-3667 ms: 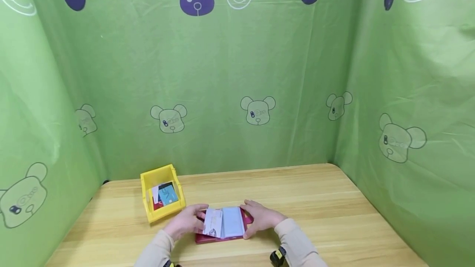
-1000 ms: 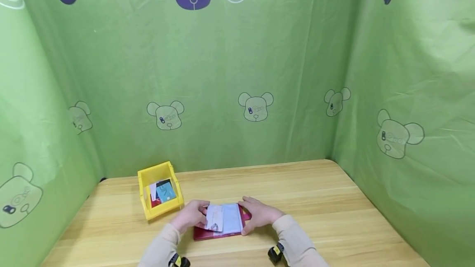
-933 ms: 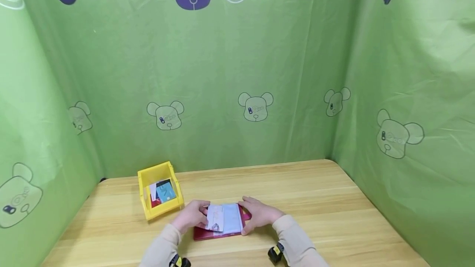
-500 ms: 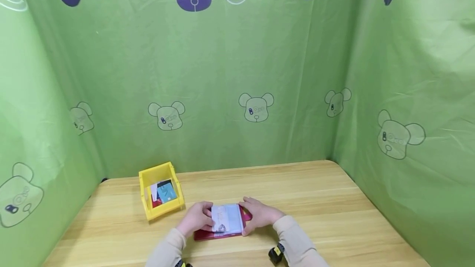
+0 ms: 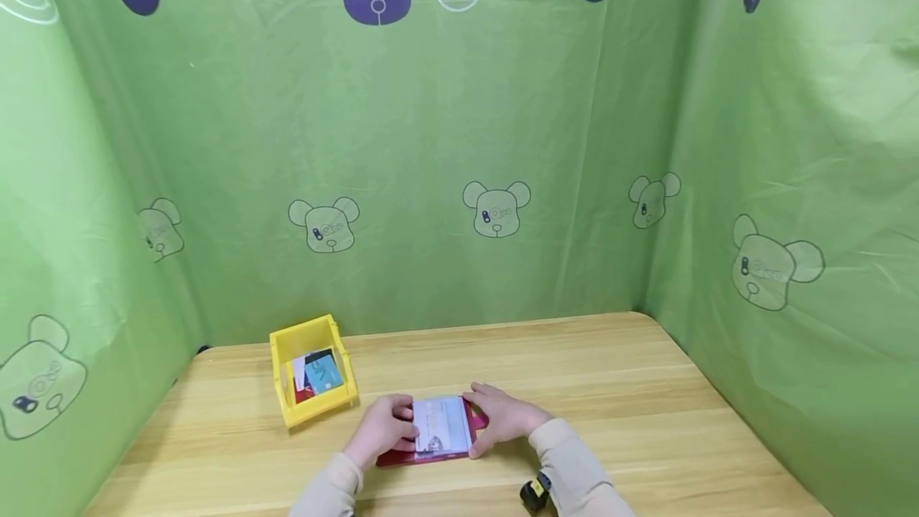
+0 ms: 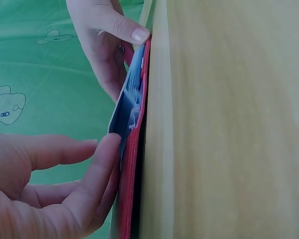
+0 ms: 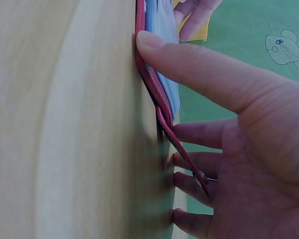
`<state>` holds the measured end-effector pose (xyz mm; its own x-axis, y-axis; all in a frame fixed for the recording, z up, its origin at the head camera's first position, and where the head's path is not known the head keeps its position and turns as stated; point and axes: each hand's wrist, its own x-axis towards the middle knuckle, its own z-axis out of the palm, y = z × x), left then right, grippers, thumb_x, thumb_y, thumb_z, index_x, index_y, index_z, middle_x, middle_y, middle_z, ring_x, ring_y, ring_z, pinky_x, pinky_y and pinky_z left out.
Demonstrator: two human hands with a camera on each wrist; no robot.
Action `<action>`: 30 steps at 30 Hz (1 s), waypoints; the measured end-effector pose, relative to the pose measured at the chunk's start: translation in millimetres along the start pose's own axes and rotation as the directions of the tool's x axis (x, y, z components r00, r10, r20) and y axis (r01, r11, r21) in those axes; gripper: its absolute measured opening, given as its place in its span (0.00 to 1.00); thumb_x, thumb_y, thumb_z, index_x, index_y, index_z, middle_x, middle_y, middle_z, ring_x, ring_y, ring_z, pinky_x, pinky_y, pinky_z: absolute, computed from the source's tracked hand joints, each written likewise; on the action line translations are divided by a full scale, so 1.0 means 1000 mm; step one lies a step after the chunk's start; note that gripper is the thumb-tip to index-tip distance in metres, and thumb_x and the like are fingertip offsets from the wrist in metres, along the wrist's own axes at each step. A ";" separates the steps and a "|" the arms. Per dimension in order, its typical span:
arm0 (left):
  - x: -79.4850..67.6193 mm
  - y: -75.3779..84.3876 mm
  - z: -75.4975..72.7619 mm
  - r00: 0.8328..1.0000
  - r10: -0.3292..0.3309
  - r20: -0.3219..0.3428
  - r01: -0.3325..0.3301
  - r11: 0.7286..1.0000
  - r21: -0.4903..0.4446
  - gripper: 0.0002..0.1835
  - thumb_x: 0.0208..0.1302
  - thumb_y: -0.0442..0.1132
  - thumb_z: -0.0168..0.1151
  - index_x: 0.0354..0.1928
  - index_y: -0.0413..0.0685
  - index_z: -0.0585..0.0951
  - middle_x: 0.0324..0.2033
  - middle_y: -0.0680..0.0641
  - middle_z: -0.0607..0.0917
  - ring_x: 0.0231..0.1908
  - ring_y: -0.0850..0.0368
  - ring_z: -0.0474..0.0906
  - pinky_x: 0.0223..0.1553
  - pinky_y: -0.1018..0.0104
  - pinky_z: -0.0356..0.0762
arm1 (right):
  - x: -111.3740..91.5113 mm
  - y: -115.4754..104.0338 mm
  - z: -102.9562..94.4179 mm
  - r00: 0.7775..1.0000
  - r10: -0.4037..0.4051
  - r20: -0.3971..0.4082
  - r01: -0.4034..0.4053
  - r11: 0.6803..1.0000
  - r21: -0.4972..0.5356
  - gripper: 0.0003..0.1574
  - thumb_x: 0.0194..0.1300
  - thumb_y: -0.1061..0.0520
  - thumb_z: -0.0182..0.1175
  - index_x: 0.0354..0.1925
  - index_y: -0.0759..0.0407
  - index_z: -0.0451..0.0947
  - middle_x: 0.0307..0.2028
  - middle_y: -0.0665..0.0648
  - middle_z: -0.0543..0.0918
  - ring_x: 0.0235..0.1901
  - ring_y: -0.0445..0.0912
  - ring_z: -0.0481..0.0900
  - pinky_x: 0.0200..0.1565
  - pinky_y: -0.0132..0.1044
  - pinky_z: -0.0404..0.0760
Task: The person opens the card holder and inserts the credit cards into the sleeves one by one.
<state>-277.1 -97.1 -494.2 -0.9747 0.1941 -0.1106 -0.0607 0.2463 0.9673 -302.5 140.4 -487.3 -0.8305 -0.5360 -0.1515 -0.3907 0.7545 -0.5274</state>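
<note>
A red card holder lies spread on the table, its clear sleeves stacked toward the right. A whitish printed card shows in the top sleeve. My left hand holds the left edge of that sleeve with bent fingers. In the left wrist view, a fingertip of the left hand meets the edge of the slightly raised sleeve. My right hand grips the holder's right side, thumb on the near cover edge. Its other fingers sit beyond the strap, which has a metal snap.
A yellow bin with several cards, including a blue card, stands at the back left of the wooden table. Green printed curtains enclose the back and sides. A black wrist camera sits under the right wrist.
My left hand has moved rightward, carrying the sleeve with the printed card over onto the right-hand stack. The right hand stays at the holder's right side. The head view has shifted slightly.
</note>
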 end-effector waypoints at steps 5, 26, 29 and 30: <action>-0.002 0.001 0.002 1.000 0.000 -0.007 -0.001 1.000 -0.026 0.33 0.53 0.19 0.60 0.63 0.21 0.64 0.41 0.35 0.78 0.29 0.56 0.80 0.29 0.59 0.88 | 0.000 0.001 0.001 1.000 0.002 0.004 -0.002 1.000 0.000 0.64 0.41 0.45 0.76 0.71 0.64 0.59 0.74 0.69 0.55 0.73 0.64 0.53 0.71 0.64 0.56; -0.004 0.010 0.019 0.998 0.056 -0.013 -0.055 0.997 0.052 0.31 0.53 0.21 0.60 0.62 0.24 0.68 0.45 0.32 0.78 0.32 0.54 0.80 0.30 0.60 0.88 | 0.001 0.001 0.000 1.000 -0.005 -0.001 0.005 1.000 -0.007 0.64 0.41 0.45 0.76 0.71 0.65 0.59 0.73 0.69 0.56 0.73 0.64 0.53 0.71 0.64 0.56; -0.005 0.012 0.021 0.997 0.077 -0.028 -0.073 0.990 0.117 0.31 0.52 0.22 0.61 0.61 0.25 0.69 0.44 0.32 0.79 0.32 0.54 0.80 0.29 0.62 0.87 | 0.001 0.002 0.000 1.000 -0.006 -0.001 0.006 1.000 -0.007 0.64 0.41 0.45 0.76 0.71 0.65 0.59 0.73 0.69 0.56 0.73 0.64 0.53 0.71 0.65 0.57; -0.005 0.012 0.022 0.996 0.086 -0.034 -0.080 0.987 0.142 0.31 0.52 0.22 0.61 0.61 0.25 0.69 0.44 0.32 0.79 0.32 0.54 0.80 0.28 0.63 0.87 | 0.001 0.002 -0.001 1.000 -0.005 0.000 0.005 1.000 -0.006 0.64 0.41 0.45 0.76 0.71 0.64 0.59 0.73 0.69 0.56 0.73 0.64 0.53 0.71 0.65 0.56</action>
<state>-267.9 -74.5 -486.6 -0.9831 0.1822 -0.0195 0.0487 0.3623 0.9308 -304.1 141.5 -487.9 -0.8287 -0.5396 -0.1485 -0.3971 0.7539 -0.5234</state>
